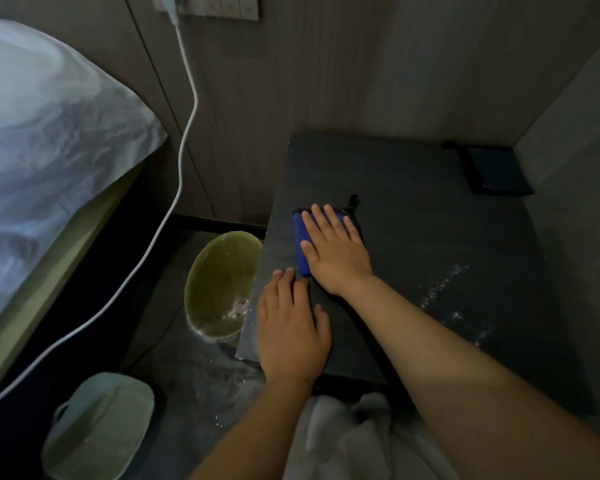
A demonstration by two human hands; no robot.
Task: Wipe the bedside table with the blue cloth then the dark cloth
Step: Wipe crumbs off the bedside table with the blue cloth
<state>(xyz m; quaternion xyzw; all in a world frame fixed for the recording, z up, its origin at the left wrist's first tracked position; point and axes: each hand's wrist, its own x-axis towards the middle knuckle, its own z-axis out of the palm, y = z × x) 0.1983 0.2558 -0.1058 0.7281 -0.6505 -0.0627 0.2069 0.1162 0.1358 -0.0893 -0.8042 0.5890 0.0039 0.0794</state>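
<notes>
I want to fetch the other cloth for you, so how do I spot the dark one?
Find the dark bedside table to the right of the bed. Look at its far right corner, by the wall: the dark cloth lies flat there. Unlike the blue cloth under the right hand, it is nearly black and no hand touches it.

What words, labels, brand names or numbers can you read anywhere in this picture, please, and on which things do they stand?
No text can be read anywhere.
The blue cloth under the right hand, the dark cloth, the bedside table and the switch panel show no lettering.
The red and white scraps in the bin are too blurred to tell if they carry print.
</notes>
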